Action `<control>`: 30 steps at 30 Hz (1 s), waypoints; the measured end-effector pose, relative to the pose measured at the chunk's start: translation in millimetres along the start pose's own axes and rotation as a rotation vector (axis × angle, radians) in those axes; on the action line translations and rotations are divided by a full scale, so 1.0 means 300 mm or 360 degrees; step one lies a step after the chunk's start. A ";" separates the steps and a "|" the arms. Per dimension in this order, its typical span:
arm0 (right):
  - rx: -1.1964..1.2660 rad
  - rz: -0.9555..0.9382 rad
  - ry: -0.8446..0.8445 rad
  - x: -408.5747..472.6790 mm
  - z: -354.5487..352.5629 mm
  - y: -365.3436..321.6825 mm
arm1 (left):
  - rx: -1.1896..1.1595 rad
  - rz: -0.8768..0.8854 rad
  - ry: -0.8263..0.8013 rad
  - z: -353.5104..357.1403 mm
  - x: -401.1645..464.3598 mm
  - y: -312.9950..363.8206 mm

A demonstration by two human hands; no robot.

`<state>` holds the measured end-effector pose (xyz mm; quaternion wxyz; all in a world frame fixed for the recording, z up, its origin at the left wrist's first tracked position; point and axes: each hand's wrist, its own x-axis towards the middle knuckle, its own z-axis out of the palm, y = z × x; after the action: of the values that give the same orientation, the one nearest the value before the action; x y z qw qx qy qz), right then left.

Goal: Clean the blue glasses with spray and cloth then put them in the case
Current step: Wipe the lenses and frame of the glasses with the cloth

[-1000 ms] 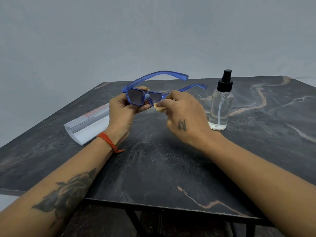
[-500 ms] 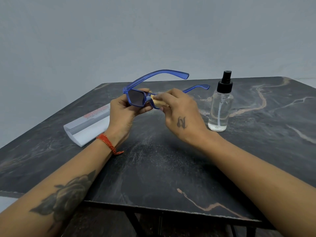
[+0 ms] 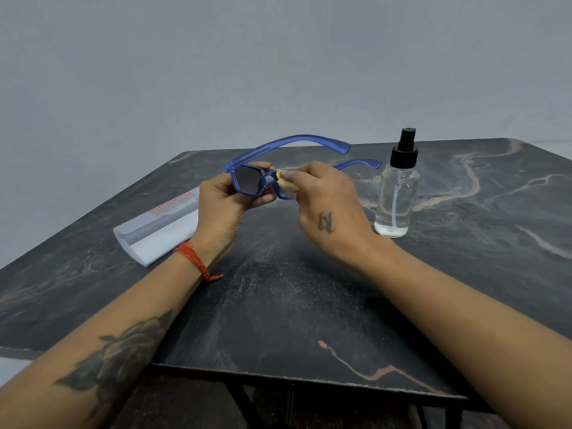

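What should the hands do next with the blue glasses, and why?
Probably rub the cloth across the lens under it. The right hand pinches the cloth against that lens while the left hand grips the glasses by the other lens. The case lies on the table, so wiping likely comes before packing.

place: some plain indoor room — can't really tell what kind
clues: dark marble-look worktop on black metal legs, bare grey wall behind — that's it
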<state>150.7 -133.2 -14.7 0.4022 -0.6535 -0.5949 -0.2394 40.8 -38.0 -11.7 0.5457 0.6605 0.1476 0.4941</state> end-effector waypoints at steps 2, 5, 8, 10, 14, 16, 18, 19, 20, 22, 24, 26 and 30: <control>0.0101 0.0006 -0.0001 0.002 -0.006 -0.006 | -0.0014 -0.0009 0.0008 -0.002 0.002 -0.001; 0.0129 0.0051 -0.0014 -0.002 -0.023 -0.010 | -0.0048 -0.0031 0.0030 -0.003 0.004 0.000; -0.0006 0.0062 -0.0053 -0.008 -0.032 -0.009 | -0.0058 -0.0033 0.0041 0.000 0.004 0.002; -0.0115 0.0089 -0.0078 -0.004 -0.033 -0.004 | -0.0056 -0.0025 0.0037 0.000 0.004 0.001; -0.0144 0.0112 0.0009 0.009 -0.033 0.003 | -0.0060 -0.0031 0.0025 0.002 0.003 -0.001; -0.0042 0.0115 0.0046 0.007 -0.025 0.001 | -0.0064 -0.0031 0.0020 0.003 0.002 -0.001; 0.0087 0.0132 0.0046 0.004 -0.013 -0.002 | -0.0059 -0.0028 0.0014 0.003 0.002 0.000; 0.0140 0.0130 0.0049 0.005 -0.008 -0.002 | -0.0054 -0.0027 0.0011 0.002 0.002 0.000; 0.0178 0.0128 0.0048 0.006 -0.006 -0.003 | -0.0050 -0.0026 0.0008 0.002 0.002 0.001; 0.0209 0.0119 0.0032 0.005 -0.010 -0.003 | -0.0050 -0.0030 0.0013 0.001 0.002 0.000; 0.0200 0.0112 -0.0007 0.000 -0.022 -0.002 | -0.0053 -0.0037 0.0025 0.002 0.002 0.001; 0.0111 0.0094 -0.0066 -0.006 -0.033 -0.002 | -0.0037 -0.0034 0.0028 0.003 0.002 0.002; -0.0148 0.0077 -0.0101 -0.006 -0.025 0.006 | -0.0020 -0.0027 0.0024 0.003 0.001 0.002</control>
<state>153.4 -140.3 -12.4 0.3579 -0.6928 -0.5798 -0.2361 41.5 -38.6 -10.9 0.5530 0.6519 0.1542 0.4953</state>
